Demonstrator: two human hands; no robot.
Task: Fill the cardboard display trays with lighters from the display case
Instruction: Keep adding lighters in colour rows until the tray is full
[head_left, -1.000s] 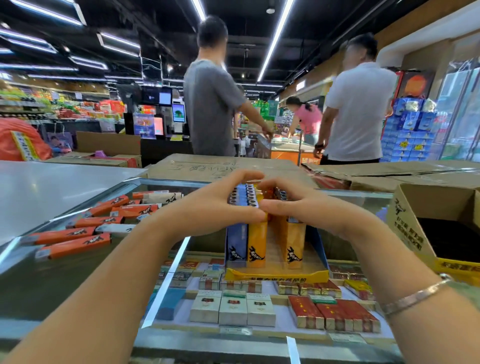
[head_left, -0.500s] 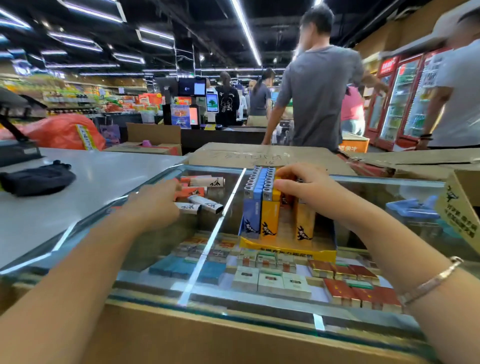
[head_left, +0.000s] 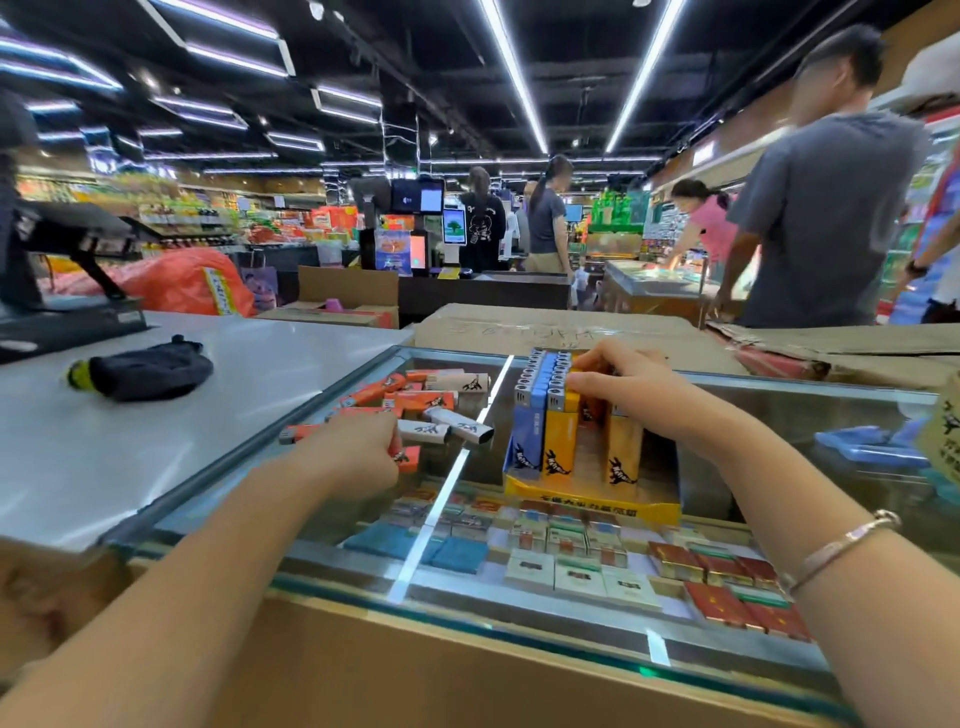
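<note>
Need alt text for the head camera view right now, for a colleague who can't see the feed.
On a glass counter, the left hand grips an orange lighter from a loose pile, while the right hand holds upright lighters in a yellow cardboard tray. Shoppers stand behind.

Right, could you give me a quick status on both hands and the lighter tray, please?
Left hand gripping an orange lighter from the loose pile. Right hand holding upright lighters in the yellow tray. Tray part full. Nothing in the way.

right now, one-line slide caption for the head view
Left hand grips an orange lighter from the loose pile; right hand steadies lighters in the yellow cardboard tray.
</note>
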